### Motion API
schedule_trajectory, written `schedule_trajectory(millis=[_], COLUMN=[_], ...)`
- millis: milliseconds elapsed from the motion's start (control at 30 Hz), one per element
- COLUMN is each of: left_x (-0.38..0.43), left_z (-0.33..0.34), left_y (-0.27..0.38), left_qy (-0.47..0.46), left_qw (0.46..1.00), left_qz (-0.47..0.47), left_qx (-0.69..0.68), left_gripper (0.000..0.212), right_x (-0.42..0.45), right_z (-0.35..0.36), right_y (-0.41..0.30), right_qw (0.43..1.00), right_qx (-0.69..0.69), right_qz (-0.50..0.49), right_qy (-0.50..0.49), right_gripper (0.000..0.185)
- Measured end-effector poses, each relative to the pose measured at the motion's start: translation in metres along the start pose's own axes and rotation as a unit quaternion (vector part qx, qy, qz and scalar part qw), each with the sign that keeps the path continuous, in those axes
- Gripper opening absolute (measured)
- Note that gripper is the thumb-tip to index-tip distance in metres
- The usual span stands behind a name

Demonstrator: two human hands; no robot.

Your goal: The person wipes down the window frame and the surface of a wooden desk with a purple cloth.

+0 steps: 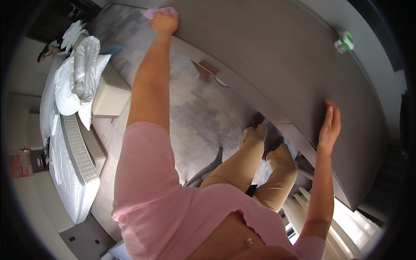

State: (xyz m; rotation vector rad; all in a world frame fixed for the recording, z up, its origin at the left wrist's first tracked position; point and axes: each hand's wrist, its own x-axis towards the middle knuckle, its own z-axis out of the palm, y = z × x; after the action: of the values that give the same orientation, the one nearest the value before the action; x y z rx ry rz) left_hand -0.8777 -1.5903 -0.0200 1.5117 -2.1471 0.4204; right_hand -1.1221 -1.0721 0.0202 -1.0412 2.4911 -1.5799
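My left hand (165,23) is pressed on a lilac cloth (155,13) at the far left end of a long grey-brown desktop (260,55). Part of the cloth shows beyond my fingers, at the desk's edge. On the right, my right hand (331,125) is over the same desktop with nothing in it. Its fingers are slightly bent, and a shadow falls beside them; I cannot tell whether they touch the surface. Toward the back edge of the desk is a small clear container with a green and white top (345,42).
Left of me are a mattress (70,162), a cream upholstered seat (110,94) and a heap of white bedding (79,74). Another person (50,52) is partly visible behind the bedding. A grey chair (208,169) is beside my legs. Pale curtains (312,208) hang at lower right.
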Motion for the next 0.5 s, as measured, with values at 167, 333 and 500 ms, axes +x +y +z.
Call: schedule_trajectory(millis=[167,333,500], left_x=[-0.009,-0.094,-0.216], left_z=[0.014,-0.059,-0.164], left_y=[-0.003,0.108,0.233], left_qy=[0.044,0.05,-0.034], left_qw=[0.997,0.887,0.778], left_qz=[0.039,0.345,0.462], left_qx=[-0.046,-0.304,-0.424], left_gripper=[0.047,0.035,0.04], right_x=[0.003,0.0,0.005], right_z=[0.005,0.017,0.014], right_y=[-0.004,0.0,0.011], right_qw=[0.989,0.937,0.937], right_qx=[-0.101,-0.311,-0.292], right_qz=[-0.106,-0.13,-0.158], right_qy=[0.0,-0.089,-0.104], right_gripper=[0.018,0.038,0.046])
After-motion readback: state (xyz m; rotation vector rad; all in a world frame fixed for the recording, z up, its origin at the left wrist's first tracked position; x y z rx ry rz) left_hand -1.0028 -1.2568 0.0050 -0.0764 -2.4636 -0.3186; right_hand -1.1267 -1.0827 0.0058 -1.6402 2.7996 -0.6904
